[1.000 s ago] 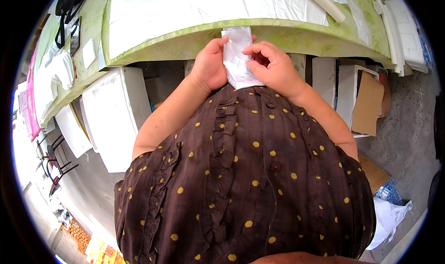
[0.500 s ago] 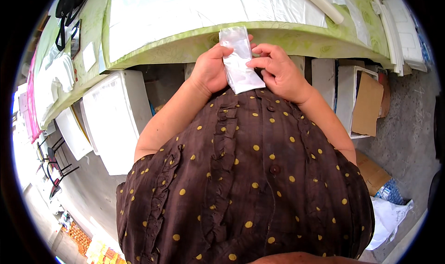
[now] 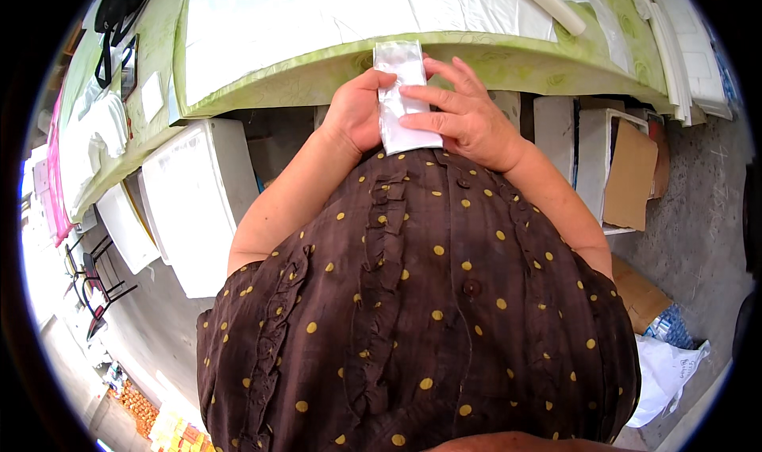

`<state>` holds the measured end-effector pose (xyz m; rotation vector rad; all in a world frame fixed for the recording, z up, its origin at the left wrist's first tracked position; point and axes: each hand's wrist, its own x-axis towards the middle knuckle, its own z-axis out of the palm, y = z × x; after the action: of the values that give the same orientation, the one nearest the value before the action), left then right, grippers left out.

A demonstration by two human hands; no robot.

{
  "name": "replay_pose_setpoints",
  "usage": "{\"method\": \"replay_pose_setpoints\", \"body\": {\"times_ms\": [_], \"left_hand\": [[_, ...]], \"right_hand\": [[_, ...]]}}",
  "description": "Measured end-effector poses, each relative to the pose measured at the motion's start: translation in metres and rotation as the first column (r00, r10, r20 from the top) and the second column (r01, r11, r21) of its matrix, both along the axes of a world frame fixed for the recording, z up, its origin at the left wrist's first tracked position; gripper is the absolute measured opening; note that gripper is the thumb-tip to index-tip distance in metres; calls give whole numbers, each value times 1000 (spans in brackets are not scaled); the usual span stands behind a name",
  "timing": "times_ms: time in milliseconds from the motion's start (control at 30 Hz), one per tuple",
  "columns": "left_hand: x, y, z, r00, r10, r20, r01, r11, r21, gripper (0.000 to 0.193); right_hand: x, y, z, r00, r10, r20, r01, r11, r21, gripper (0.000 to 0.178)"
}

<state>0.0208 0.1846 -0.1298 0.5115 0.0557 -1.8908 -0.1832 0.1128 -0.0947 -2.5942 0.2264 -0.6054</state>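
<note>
A folded white plastic sheet or bag [image 3: 402, 126], long and narrow with a shiny surface, is held upright in front of my body at the table's near edge. My left hand [image 3: 359, 111] grips its left side, the thumb on top and the other fingers hidden behind it. Across its right side lies my right hand [image 3: 468, 117], with fingers spread and a couple of fingertips resting on the plastic. What the plastic contains, if anything, I cannot make out.
A table with a green patterned cover [image 3: 317, 83] carries a white sheet [image 3: 333, 31] and a pale roll [image 3: 548, 6]. White foam boxes [image 3: 194, 206] stand below left; an open box with a cardboard flap [image 3: 631, 174] is below right. A black bag [image 3: 123, 7] lies far left.
My right hand has moved left over the plastic, its fingers now spread and flatter on it. The plastic has straightened and shifted slightly up and left.
</note>
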Motion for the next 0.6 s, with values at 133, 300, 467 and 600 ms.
{"method": "replay_pose_setpoints", "body": {"times_ms": [133, 300, 467, 600], "left_hand": [[0, 1, 1, 1000, -10, -28, 9, 999, -40, 53], [2, -3, 3, 997, -17, -76, 12, 998, -57, 54], [1, -3, -3, 999, -37, -28, 35, 997, -71, 54], [2, -4, -8, 998, -34, 48, 36, 999, -37, 54]], "right_hand": [[-4, -3, 0, 997, 66, 35, -67, 997, 30, 43], [-6, -5, -7, 993, 113, 29, -115, 989, 88, 41], [-3, -5, -4, 992, 120, 45, -124, 988, 97, 47], [-1, 0, 3, 997, 5, 79, -7, 1000, 15, 41]]}}
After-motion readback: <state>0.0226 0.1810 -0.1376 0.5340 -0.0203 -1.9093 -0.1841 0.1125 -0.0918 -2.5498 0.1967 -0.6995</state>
